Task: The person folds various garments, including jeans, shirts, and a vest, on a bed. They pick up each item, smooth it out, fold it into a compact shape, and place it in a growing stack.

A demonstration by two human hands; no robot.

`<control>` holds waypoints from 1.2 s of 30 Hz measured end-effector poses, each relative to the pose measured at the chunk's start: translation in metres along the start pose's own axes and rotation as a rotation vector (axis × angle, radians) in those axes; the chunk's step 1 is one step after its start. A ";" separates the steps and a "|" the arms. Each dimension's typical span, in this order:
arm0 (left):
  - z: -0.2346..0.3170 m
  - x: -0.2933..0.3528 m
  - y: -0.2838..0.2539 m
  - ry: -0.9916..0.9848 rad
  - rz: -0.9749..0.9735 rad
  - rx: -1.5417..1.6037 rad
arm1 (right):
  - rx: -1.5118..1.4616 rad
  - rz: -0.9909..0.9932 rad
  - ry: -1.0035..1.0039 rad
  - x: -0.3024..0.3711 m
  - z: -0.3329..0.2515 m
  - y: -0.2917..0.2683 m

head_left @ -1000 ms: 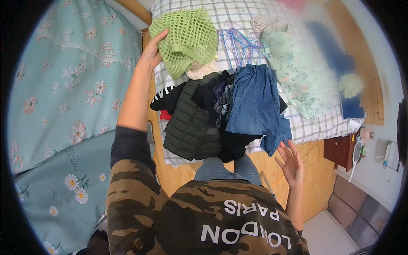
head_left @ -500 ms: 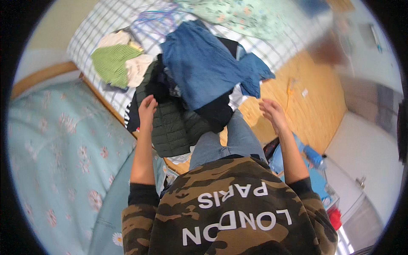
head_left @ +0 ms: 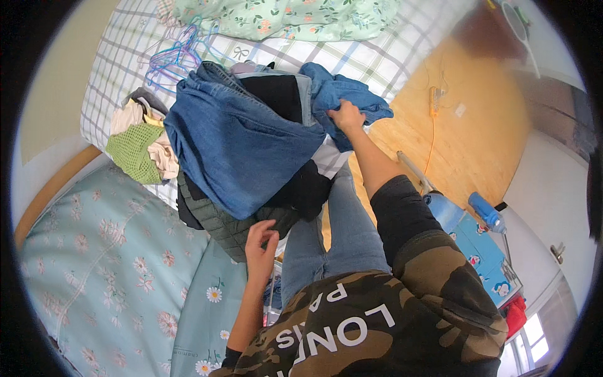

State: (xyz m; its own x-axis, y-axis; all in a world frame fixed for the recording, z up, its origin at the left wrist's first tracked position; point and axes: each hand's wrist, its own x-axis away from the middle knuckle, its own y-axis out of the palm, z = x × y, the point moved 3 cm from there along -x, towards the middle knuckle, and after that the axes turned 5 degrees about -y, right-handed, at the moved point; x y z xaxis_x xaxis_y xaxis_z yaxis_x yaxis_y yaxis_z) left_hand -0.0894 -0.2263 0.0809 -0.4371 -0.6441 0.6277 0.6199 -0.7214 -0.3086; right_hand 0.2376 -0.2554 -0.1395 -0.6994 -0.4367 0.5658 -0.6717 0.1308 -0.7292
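Note:
A blue denim garment (head_left: 235,135) lies spread over a pile of clothes at the bed's near edge, its right end (head_left: 333,94) bunched up. My right hand (head_left: 347,117) reaches out to that bunched end, its fingers closed on the denim. My left hand (head_left: 260,244) hovers at the near side of the pile, fingers loosely bent and apart, holding nothing. Beside it is a dark green quilted jacket (head_left: 223,229), partly hidden under the denim. Black cloth (head_left: 308,191) shows beneath the denim, and another black piece (head_left: 276,94) shows behind it.
Purple and blue hangers (head_left: 176,60) lie on the checked bed sheet (head_left: 100,81) behind the pile. Green and cream clothes (head_left: 135,151) sit at left. A floral green cloth (head_left: 282,19) lies at the back. An orange power strip (head_left: 433,100) rests on the wooden floor.
My right hand has moved forward and left onto the denim and closed on it. My left hand has come nearer my body, to the right. The view has shifted.

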 end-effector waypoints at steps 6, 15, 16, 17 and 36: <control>0.014 -0.015 0.043 -0.173 -0.302 0.193 | -1.033 -0.289 -0.101 0.109 0.022 -0.104; 0.062 0.020 0.120 -0.534 -0.997 1.073 | -0.430 -0.595 -0.839 0.406 0.044 -0.165; 0.064 0.038 0.114 -0.485 -1.046 1.014 | -0.536 -0.567 -0.706 0.424 0.057 -0.160; 0.065 0.056 0.110 -0.428 -1.092 0.943 | -0.639 -0.540 -0.572 0.442 0.072 -0.156; -0.047 0.224 0.053 -0.177 -1.265 0.054 | -2.116 0.323 -0.085 0.642 0.171 -0.132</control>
State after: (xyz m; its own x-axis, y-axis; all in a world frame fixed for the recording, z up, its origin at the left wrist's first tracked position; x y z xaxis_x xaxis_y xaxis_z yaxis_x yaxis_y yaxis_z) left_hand -0.1845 -0.4205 0.1716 -0.6495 0.5266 0.5485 -0.1354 -0.7899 0.5980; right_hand -0.0810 -0.7048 0.2537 -0.8469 -0.2216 0.4834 0.2024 0.7062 0.6784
